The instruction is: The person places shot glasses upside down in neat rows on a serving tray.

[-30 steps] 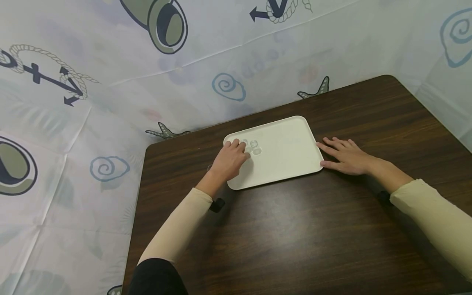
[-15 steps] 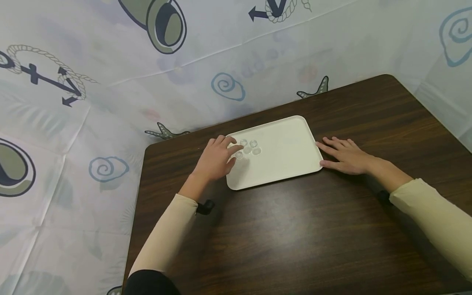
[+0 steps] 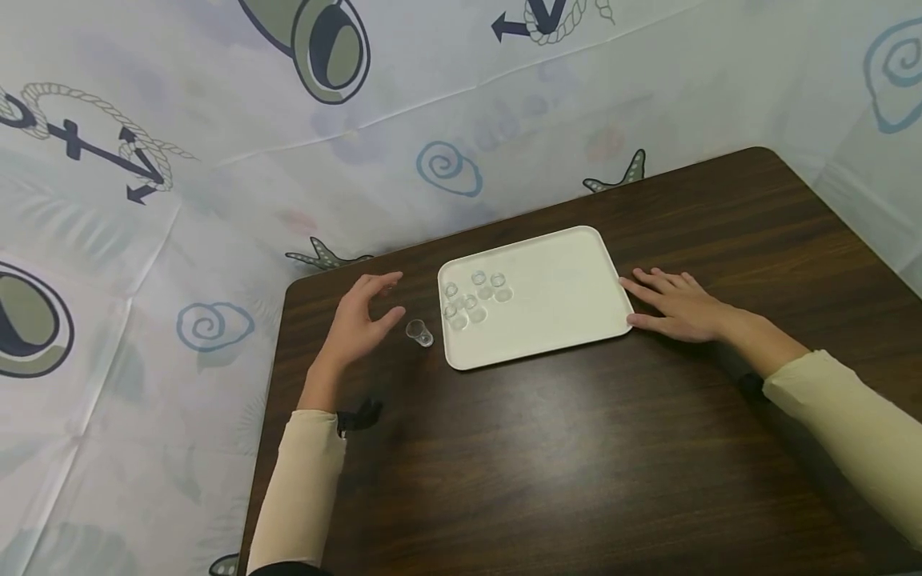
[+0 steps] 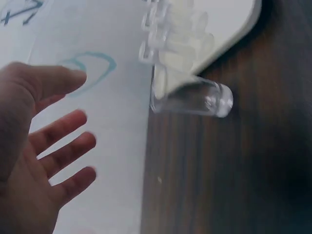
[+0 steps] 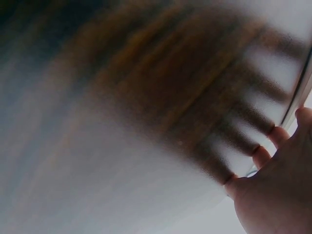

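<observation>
A small clear shot glass (image 3: 420, 333) stands upright on the dark wooden table, just outside the left side of a white tray (image 3: 569, 296). My left hand (image 3: 360, 320) is left of that glass, apart from it, thumb and fingers spread with nothing between them. In the left wrist view the same glass (image 4: 192, 100) appears beyond my spread fingers (image 4: 68, 151). Several matching glasses (image 3: 471, 302) stand grouped in the left part of the tray. With fingers spread, my right hand (image 3: 677, 308) rests on the table, its fingertips at the tray's right edge.
The brown wood-grain table (image 3: 547, 448) extends around the tray on all sides. Behind and to the left hangs a pale curtain (image 3: 238, 192) printed with anchors, shells and starfish, close to the table's back and left edges.
My left hand has drawn back leftward from the tray, off the glasses, and its fingers have spread. More of the glasses and the one outside the tray show now. My right hand has stayed put.
</observation>
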The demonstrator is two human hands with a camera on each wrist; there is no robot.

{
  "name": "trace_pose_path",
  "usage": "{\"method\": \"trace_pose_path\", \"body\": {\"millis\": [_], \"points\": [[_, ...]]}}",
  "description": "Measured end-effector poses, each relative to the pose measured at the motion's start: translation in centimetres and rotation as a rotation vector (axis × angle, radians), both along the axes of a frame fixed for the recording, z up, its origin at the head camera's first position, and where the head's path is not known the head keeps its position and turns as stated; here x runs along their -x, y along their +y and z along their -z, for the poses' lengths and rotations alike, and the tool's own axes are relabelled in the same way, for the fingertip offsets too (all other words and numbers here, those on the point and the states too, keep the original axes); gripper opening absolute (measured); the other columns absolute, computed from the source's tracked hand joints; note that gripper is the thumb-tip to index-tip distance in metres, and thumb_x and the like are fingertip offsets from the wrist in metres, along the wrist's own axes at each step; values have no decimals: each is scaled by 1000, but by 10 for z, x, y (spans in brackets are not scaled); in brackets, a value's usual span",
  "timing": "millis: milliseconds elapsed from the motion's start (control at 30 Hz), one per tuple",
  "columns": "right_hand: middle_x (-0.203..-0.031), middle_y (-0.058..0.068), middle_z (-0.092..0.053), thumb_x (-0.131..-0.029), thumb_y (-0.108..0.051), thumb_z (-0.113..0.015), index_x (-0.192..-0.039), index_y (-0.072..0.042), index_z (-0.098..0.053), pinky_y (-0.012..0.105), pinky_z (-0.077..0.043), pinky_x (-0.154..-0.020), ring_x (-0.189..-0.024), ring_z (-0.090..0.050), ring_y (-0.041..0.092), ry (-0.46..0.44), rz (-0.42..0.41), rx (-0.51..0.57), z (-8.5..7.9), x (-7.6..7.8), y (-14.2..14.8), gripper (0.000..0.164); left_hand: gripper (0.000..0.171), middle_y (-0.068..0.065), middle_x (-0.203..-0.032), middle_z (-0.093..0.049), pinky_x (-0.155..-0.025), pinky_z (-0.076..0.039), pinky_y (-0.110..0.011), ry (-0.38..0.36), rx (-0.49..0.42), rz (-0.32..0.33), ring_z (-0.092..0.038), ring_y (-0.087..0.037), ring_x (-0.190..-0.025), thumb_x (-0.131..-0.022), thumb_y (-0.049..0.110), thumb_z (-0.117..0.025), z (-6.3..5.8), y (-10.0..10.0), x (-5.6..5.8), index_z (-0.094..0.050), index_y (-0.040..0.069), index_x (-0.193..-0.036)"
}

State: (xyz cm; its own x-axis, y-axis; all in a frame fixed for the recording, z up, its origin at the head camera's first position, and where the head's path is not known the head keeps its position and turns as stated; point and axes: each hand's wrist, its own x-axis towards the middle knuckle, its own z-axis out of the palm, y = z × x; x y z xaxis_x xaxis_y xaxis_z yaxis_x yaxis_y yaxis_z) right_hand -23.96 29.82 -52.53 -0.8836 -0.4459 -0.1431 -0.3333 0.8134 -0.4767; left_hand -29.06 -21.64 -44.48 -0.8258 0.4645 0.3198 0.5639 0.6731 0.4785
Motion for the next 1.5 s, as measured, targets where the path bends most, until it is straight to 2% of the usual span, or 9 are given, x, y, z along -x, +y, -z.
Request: {"method": "trace_pose_path", "body": {"millis": [167, 267, 400, 533, 667, 867, 967, 1200, 1500], "points": [[-157, 21, -13, -96, -50, -49, -154, -15, -20, 67, -1, -107, -142, -8, 45, -5, -2, 5, 0, 1, 0, 73, 61, -10, -123, -57, -87, -41, -54, -133, -57, 24, -53, -29, -111, -85, 10, -72, 18, -20, -12, -48, 20, -140], [-158, 20, -13, -96, -50, -48, -154, -15, -20, 67, -1, -107, -143, -7, 45, -7, 1, -1, 1, 1, 0, 73, 66, -10, -126, -56, -89, -40, -58, -203, -57, 11, -53, -30, -113, -84, 11, -73, 32, -27, -17, -45, 23, -142], [-158, 20, -13, -96, -51, -48, -154, -16, -19, 66, -1, -107, -143, -7, 44, -4, 2, -8, 1, 1, 0, 73, 68, -8, -127, -56, -93, -40, -55, -266, -43, -23, -52, -28, -117, -84, 16, -75, 47, -27, -23, -43, 25, -143], [-157, 21, -14, -96, -51, -48, -154, -16, -19, 68, -2, -106, -142, -8, 46, 7, -8, 1, 1, 0, 0, 74, 65, -5, -123, -59, -92, -42, -51, -285, -80, -58, -54, -25, -115, -83, 17, -76, 56, -23, -26, -47, 24, -141], [-156, 23, -15, -96, -50, -48, -154, -16, -19, 69, -2, -105, -141, -9, 48, 27, -17, 23, 3, 0, 0, 73, 59, -4, -116, -62, -81, -46, -49, -284, -136, -69, -58, -27, -105, -82, 16, -77, 64, -20, -26, -53, 20, -136], [-156, 23, -14, -96, -52, -47, -155, -19, -17, 69, -1, -105, -141, -8, 48, 28, -24, 36, 7, 1, 2, 74, 51, -4, -106, -66, -67, -48, -34, -302, -159, -84, -61, -25, -92, -83, 17, -75, 77, -15, -25, -58, 20, -131], [-156, 23, -13, -96, -52, -46, -155, -18, -16, 69, -1, -105, -141, -8, 47, 28, -22, 24, 7, 2, 2, 74, 45, -9, -102, -66, -66, -47, -33, -276, -200, -92, -62, -28, -89, -84, 13, -74, 75, -10, -26, -61, 14, -127], [-157, 21, -13, -96, -51, -47, -154, -17, -18, 68, -1, -106, -142, -8, 46, 8, -10, 4, 0, 1, -1, 73, 35, -18, -100, -65, -61, -45, -34, -272, -255, -84, -59, -32, -86, -85, 6, -71, 54, 3, -35, -64, 1, -119], [-157, 21, -14, -96, -50, -48, -154, -16, -19, 67, -2, -106, -142, -9, 45, 9, -2, -7, -1, -1, -1, 73, 31, -18, -100, -65, -58, -43, -39, -272, -288, -84, -58, -36, -83, -85, 5, -71, 55, 7, -34, -65, 1, -114]]}}
